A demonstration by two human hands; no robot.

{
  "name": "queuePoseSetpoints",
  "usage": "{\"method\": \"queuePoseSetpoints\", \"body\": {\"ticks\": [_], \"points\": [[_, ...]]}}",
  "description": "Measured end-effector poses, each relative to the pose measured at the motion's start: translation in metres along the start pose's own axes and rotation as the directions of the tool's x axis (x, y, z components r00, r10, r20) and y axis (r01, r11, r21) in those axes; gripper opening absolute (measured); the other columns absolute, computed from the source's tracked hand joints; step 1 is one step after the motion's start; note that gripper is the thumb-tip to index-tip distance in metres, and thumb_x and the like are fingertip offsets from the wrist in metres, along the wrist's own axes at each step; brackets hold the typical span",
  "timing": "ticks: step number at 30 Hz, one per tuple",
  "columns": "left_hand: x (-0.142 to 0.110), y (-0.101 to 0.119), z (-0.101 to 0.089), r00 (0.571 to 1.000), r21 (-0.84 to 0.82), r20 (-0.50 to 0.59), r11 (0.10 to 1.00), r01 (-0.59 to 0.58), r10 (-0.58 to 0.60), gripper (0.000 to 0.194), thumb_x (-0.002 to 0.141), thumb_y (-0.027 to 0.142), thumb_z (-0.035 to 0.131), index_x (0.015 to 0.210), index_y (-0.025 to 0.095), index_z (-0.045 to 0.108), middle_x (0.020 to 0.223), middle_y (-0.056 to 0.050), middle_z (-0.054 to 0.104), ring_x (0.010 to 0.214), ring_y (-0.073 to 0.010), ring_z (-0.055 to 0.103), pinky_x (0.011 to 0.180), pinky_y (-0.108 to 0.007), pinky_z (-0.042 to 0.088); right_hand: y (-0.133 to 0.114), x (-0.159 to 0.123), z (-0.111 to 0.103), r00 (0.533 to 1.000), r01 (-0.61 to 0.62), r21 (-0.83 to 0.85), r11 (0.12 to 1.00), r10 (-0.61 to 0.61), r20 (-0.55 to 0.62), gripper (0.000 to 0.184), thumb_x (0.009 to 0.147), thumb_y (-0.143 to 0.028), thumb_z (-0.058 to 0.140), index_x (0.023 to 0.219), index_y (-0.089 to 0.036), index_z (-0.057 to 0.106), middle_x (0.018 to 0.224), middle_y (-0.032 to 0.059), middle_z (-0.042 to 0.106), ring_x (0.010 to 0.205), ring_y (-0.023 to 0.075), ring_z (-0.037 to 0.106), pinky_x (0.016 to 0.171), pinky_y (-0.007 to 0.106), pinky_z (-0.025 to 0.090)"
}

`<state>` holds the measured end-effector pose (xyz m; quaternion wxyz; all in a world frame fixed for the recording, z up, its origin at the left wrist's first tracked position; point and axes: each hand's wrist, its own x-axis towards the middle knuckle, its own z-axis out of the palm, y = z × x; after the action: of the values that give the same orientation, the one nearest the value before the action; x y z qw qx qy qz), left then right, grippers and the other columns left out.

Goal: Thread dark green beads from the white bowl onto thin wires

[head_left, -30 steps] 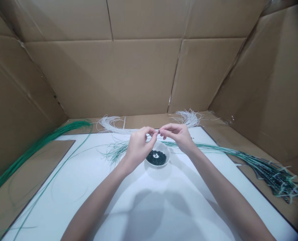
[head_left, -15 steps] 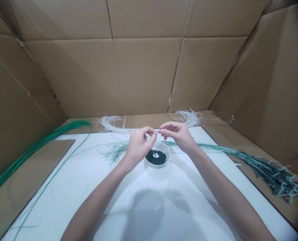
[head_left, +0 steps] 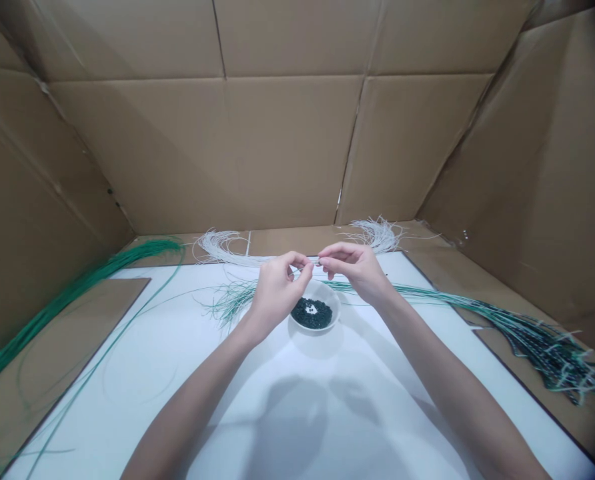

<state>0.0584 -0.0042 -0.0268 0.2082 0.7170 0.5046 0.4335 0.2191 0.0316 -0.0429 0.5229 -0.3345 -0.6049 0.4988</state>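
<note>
My left hand (head_left: 283, 288) is closed in a pinch above the left side of a white bowl (head_left: 336, 320). My right hand (head_left: 356, 272) pinches too, its fingertips a small gap from those of the left. What the fingers hold is too fine to make out. Below them the bowl contains small black beads (head_left: 313, 321), with a bare white patch in their middle. Behind my hands, thin green strings (head_left: 412, 291) run across the white board, their loose ends fanning out left of my left hand. The right end of this bunch carries dark beads (head_left: 542, 347).
White strings (head_left: 227, 250) lie curved at the back of the white board (head_left: 187, 373), with another white tuft (head_left: 377, 235) to the right. A thick green string bundle (head_left: 77, 287) stretches along the left. Cardboard walls (head_left: 287, 147) enclose the back and sides.
My right fingertips have shifted slightly up and away from the left ones. A dark speck between them a second ago no longer shows. My left hand has hardly moved.
</note>
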Motion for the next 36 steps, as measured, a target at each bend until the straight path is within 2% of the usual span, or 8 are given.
{"method": "queuePoseSetpoints", "body": {"ticks": [12,21,27,32,36], "points": [[0.0001,-0.0024,0.0066,0.998,0.024,-0.057,0.999,0.022,-0.021,0.017,0.077,0.028,0.049,0.075,0.016,0.061,0.071,0.0,0.063,0.054,-0.0085,0.047,0.055,-0.021,0.037,0.0004,-0.0021,0.0099,0.991,0.011,-0.036,0.999,-0.016,-0.136,0.019,0.058,-0.031,0.073,0.067,-0.016,0.066,0.059,0.001,0.064,0.047,0.0084,0.051,0.047,0.024,0.045],[0.0008,-0.007,0.0073,0.997,0.017,-0.078,0.999,0.028,-0.027,0.02,0.079,0.032,0.048,0.077,0.016,0.061,0.072,0.0,0.063,0.052,-0.008,0.045,0.053,-0.021,0.036,0.0018,-0.001,0.005,0.996,-0.066,-0.03,0.997,0.064,-0.066,0.021,0.058,-0.031,0.073,0.07,-0.016,0.067,0.063,0.0028,0.066,0.05,0.0089,0.052,0.049,0.023,0.045],[0.0,-0.0072,0.0078,0.997,0.068,-0.077,0.998,-0.011,0.016,0.018,0.079,0.03,0.048,0.077,0.017,0.061,0.068,0.0,0.062,0.055,-0.0093,0.049,0.054,-0.021,0.037,0.0021,-0.0013,0.0038,0.992,-0.102,-0.008,0.995,0.101,-0.074,0.021,0.056,-0.03,0.074,0.069,-0.016,0.067,0.063,0.0032,0.066,0.052,0.0096,0.053,0.051,0.024,0.044],[0.0008,-0.0065,0.0057,0.999,0.076,-0.034,0.997,-0.035,0.037,0.016,0.078,0.026,0.048,0.074,0.017,0.06,0.067,0.001,0.061,0.054,-0.0087,0.047,0.055,-0.021,0.037,0.0032,-0.0016,0.0046,0.988,-0.13,0.041,0.991,0.133,-0.076,0.02,0.058,-0.03,0.073,0.07,-0.016,0.067,0.066,0.0042,0.067,0.058,0.0109,0.056,0.052,0.023,0.044],[0.0014,-0.0068,0.0058,0.999,0.063,-0.029,0.998,-0.025,0.026,0.017,0.076,0.027,0.049,0.072,0.016,0.06,0.062,0.001,0.06,0.051,-0.0085,0.045,0.053,-0.021,0.037,0.0008,-0.0018,0.0044,0.989,-0.133,0.002,0.991,0.132,-0.066,0.022,0.055,-0.03,0.074,0.069,-0.016,0.067,0.064,0.003,0.066,0.054,0.0101,0.055,0.052,0.024,0.044]]}}
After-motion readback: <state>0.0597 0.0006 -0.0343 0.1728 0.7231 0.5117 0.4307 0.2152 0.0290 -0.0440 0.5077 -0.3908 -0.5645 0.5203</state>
